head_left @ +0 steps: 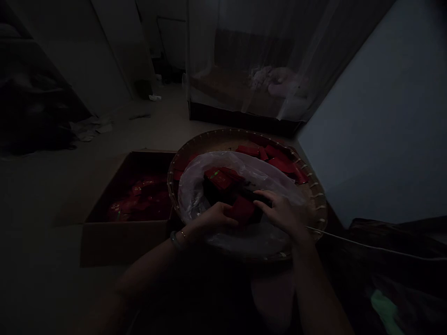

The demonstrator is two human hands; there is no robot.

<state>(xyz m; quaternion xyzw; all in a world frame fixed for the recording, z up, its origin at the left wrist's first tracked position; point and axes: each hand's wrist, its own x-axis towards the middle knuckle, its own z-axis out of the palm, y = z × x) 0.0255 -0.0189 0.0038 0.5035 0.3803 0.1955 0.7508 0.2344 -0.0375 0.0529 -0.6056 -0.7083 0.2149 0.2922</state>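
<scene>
We have the left hand (217,217) pinching a red piece (243,211), right hand (282,213) gripping a dark tool (255,197): probably mid-working the piece, calling for steady holding.

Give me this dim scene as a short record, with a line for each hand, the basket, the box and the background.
Left hand: holding a red piece
Right hand: fingers on a dark, long object; too dark to identify
Basket: round, shallow; contains plastic sheeting and more red pieces
Box: open cardboard, left of the basket, with red items inside
Background: sheer netting, pale wall
</scene>
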